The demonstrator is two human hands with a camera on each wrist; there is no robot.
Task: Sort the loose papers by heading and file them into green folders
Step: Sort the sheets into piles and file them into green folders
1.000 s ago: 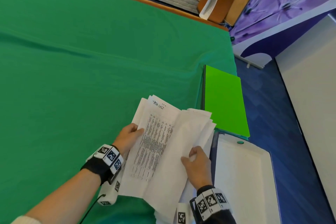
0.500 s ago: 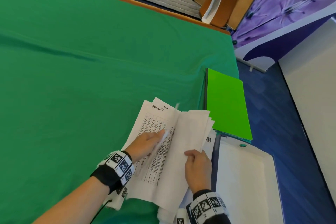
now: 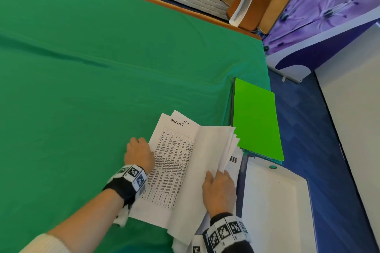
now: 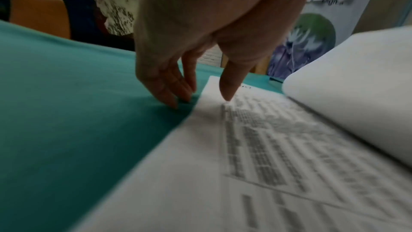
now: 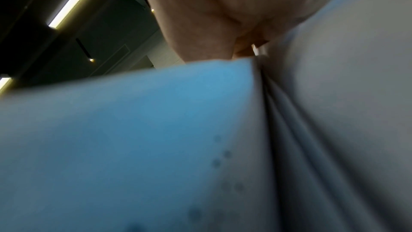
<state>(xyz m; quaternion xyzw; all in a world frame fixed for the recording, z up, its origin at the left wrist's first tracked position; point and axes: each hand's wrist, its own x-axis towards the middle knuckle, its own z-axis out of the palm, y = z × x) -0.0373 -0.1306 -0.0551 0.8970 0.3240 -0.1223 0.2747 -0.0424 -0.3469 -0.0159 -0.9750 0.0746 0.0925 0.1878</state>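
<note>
Nearest, the right hand (image 3: 219, 192) grips a lifted bundle of white sheets (image 3: 218, 146) at its lower edge, fingers curled under and thumb on top, bending it up off the rest of the paper stack. Just to its left the left hand (image 3: 139, 153) sits at the left edge of the exposed printed table sheet (image 3: 174, 162), headed with a handwritten "TASKLIST": the thumb (image 4: 229, 85) presses on the page while the other fingers, loosely extended, touch the green tablecloth (image 3: 92, 88) beside it. Farther on, a bright green folder (image 3: 256, 121) lies closed at the table's right edge, just beyond a white tray (image 3: 273, 211) beside the papers.
</note>
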